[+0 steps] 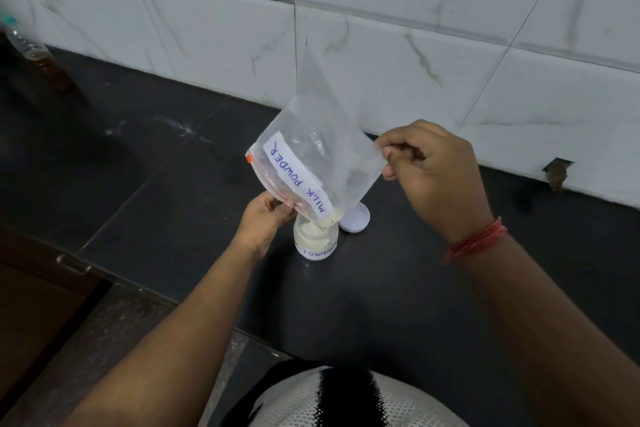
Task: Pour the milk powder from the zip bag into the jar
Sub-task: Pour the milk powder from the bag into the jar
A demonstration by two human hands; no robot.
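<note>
A clear zip bag (322, 149) with a white "MILK POWDER" label hangs upside down, its mouth over a small clear jar (316, 241) on the black counter. White powder sits at the bag's lowest corner and inside the jar. My left hand (265, 218) pinches the bag's zip edge just left of the jar's mouth. My right hand (429, 170) pinches the raised bottom corner of the bag, higher and to the right. The jar bears a white label reading "POWDER".
The jar's white lid (355, 218) lies flat on the counter (173, 201) just right of the jar. A plastic bottle (38, 55) with brown liquid stands far left. A tiled wall (450, 28) rises behind. The counter's front edge runs at lower left.
</note>
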